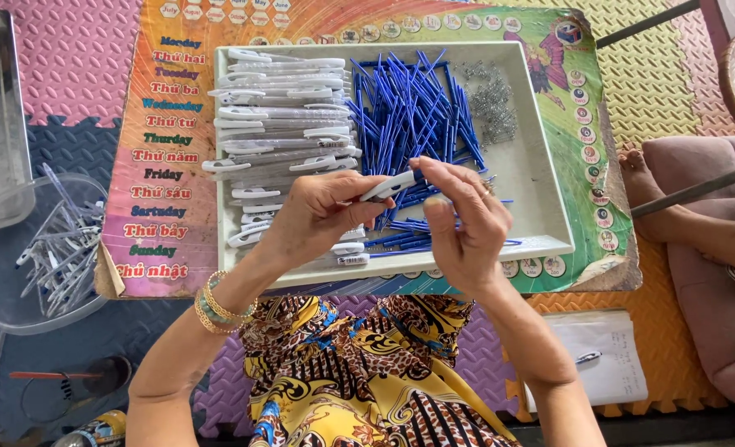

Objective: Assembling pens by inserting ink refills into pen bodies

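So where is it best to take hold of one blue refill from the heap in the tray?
Probably take a blue refill at its upper end, from above: the heap fans out there, so single ends stand apart. Lower down, both hands cover it.

You sit on a home floor doing piecework — interlocking foam play mats (69, 58) at upper left, a children's weekday board (168, 149) as table, white tray (541, 207) of pen parts at centre.

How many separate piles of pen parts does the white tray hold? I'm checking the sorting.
3: white barrels at the left, blue refills in the middle, small metal springs at the upper right. The hands may hide more.
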